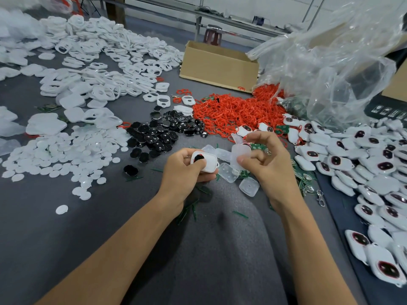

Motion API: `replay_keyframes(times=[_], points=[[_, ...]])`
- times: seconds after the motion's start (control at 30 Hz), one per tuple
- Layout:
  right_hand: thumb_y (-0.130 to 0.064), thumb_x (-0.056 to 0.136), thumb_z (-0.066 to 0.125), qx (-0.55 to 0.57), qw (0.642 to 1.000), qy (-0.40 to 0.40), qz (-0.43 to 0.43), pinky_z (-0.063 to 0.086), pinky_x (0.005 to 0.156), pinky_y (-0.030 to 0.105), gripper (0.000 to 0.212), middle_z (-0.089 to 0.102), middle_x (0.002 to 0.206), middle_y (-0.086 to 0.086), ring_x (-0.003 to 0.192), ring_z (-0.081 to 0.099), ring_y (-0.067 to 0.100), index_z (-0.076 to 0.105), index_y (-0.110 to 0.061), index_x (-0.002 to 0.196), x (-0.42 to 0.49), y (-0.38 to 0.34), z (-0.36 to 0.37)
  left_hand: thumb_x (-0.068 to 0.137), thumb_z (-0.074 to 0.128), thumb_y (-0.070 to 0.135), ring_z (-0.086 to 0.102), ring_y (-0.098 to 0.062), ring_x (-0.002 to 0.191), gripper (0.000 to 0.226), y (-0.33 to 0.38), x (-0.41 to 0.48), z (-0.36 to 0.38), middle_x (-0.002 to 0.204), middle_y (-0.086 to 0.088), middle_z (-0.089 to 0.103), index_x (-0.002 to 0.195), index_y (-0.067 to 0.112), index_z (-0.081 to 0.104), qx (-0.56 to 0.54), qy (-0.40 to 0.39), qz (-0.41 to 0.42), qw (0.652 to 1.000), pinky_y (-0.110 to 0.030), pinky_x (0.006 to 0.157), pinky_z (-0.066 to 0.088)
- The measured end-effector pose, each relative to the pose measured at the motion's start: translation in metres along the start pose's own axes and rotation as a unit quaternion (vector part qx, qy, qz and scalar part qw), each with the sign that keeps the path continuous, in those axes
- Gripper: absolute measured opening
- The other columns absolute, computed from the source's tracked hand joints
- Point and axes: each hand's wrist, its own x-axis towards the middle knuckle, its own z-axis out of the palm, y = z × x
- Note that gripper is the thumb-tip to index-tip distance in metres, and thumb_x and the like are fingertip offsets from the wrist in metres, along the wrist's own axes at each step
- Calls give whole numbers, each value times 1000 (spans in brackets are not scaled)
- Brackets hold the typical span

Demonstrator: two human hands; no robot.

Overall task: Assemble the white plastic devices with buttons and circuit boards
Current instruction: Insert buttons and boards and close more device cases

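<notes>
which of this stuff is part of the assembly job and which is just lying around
Job: white shell in left hand, clear cover in right hand, black buttons, red rings, circuit boards.
Lying about: cardboard box, plastic bag, stool.

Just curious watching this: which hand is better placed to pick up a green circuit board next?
Probably the right hand, though it holds a clear cover: green boards lie beside it; the left hand grips the white case.
</notes>
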Motion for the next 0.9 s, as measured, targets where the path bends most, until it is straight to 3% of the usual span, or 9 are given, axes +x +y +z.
replay_keyframes(times=[0.1,0.17,0.37,0.53,0.73,0.9], points=[[10,72,73,23,999,17,38,51,67,22,39,65,89,11,68,61,14,59,-7,103,1,3,-1,91,51,-10,72,-22,66,16,0,0,0,86,-13,69,101,0,59,1,-1,2,1000,-28,61,60],[5,70,76,23,998,33,55,52,69,25,28,70,82,15,70,63,19,66,-4,95,1,5,-2,91,52,-9,72,-23,66,16,0,0,0,82,-11,69,97,2,60,5,-2,2,1000,-29,63,61],[2,74,74,52,996,32,60,52,67,18,16,74,74,4,66,65,9,72,-6,88,-1,3,-1,91,52,-8,73,-24,68,14,1,-1,0,84,-11,70,99,1,60,15,-17,1,1000,-31,66,61],[2,79,70,1,1000,23,19,50,68,18,16,74,77,-1,69,62,6,74,-12,83,-2,0,6,91,53,-8,72,-26,77,19,3,-6,2,97,-19,69,109,-4,58,15,-61,-15,998,-29,64,60],[2,80,69,-121,991,18,-52,49,74,21,20,72,83,1,77,64,8,74,-17,84,-2,4,17,83,56,-20,65,-37,104,40,2,-10,4,112,-27,63,120,-5,54,17,-150,-31,988,-34,81,59],[-1,77,71,-196,974,28,-108,47,71,16,25,67,76,-16,74,63,1,72,-27,79,-4,9,24,78,64,-19,66,-27,100,46,0,-11,2,113,-25,66,120,-2,55,39,-172,-13,984,-44,95,53]])
